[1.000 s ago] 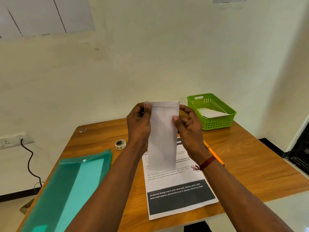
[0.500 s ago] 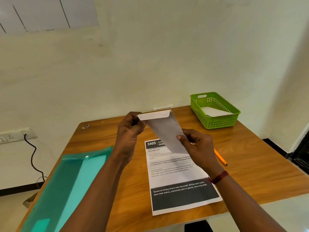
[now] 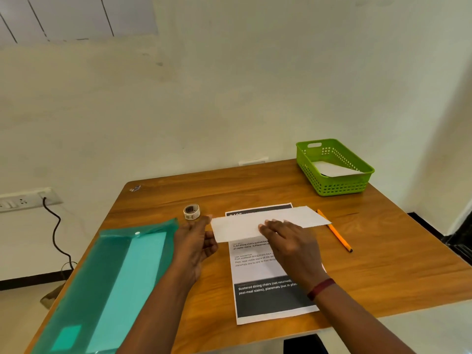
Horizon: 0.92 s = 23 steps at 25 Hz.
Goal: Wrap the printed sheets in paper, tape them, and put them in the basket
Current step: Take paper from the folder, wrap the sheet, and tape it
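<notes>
Your right hand (image 3: 291, 244) lies flat, fingers straight, pinning the folded white paper (image 3: 245, 227) across the top of the printed sheet (image 3: 258, 269) on the table (image 3: 383, 251), while your left hand (image 3: 194, 241) rests loose-fingered at its nine o'clock end, probably to square it, with the tape roll (image 3: 191, 212) ready at eleven and the basket (image 3: 339, 186) at one.

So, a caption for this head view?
Right hand flat on an envelope across the printed sheet, left hand at its end, green basket beyond.

Two forearms are shown bare as far as the lower edge of the view. A narrow dark red band (image 3: 321, 288) is worn round the wrist behind the right hand (image 3: 293, 242). The left hand (image 3: 194, 242) is likewise shown bare.
</notes>
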Tool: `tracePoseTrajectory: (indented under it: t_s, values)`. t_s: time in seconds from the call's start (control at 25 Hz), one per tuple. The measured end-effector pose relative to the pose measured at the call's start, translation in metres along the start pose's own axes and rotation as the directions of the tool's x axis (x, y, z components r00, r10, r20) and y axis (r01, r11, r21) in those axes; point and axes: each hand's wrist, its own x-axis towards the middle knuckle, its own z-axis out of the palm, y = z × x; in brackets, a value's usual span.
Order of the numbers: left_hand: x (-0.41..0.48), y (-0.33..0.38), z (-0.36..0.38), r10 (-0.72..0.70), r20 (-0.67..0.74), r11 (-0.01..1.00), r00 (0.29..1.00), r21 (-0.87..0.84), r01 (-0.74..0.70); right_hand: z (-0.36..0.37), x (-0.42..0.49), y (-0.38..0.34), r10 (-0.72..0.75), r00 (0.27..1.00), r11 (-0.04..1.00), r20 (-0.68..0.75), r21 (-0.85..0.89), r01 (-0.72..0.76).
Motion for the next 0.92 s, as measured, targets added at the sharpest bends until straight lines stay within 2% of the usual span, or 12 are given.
tracePoseTrajectory:
  t_s: [0.16,0.32,0.44,0.56,0.64,0.68,0.8,0.88,0.92]
  values:
    - [0.023,-0.026,-0.011,-0.033,-0.066,0.973,0.997,0.224,0.047,0.012,-0.018,-0.017,-0.066,0.978,0.998,0.198,0.033,0.061]
    - [0.037,-0.043,-0.026,0.038,-0.163,0.921,0.986,0.387,0.029,0.021,-0.027,-0.020,-0.155,0.942,0.987,0.296,0.094,0.133]
    - [0.040,-0.052,-0.030,0.132,-0.160,0.875,0.978,0.482,-0.040,0.024,-0.026,-0.019,-0.122,0.935,0.985,0.333,0.160,0.072]
    - [0.042,-0.057,-0.032,0.239,-0.093,0.766,0.967,0.630,-0.129,0.022,-0.024,-0.019,-0.046,0.909,0.986,0.415,0.164,-0.025]
    - [0.037,-0.057,-0.032,0.326,-0.033,0.655,0.945,0.728,-0.200,0.020,-0.025,-0.018,-0.001,0.889,0.984,0.458,0.161,-0.082]
    - [0.032,-0.058,-0.033,0.389,-0.018,0.562,0.921,0.797,-0.222,0.019,-0.024,-0.019,0.021,0.878,0.982,0.479,0.154,-0.108]
    - [0.017,-0.066,-0.027,0.625,0.050,0.232,0.779,0.941,-0.246,0.020,-0.017,-0.024,0.086,0.843,0.980,0.531,0.108,-0.168]
    - [0.010,-0.075,-0.013,0.672,0.247,0.060,0.698,0.921,-0.384,0.023,-0.008,-0.031,0.110,0.795,0.972,0.597,0.103,-0.212]
    - [0.009,-0.079,-0.005,0.610,0.366,-0.015,0.703,0.892,-0.452,0.026,-0.003,-0.034,0.111,0.753,0.967,0.649,0.106,-0.233]
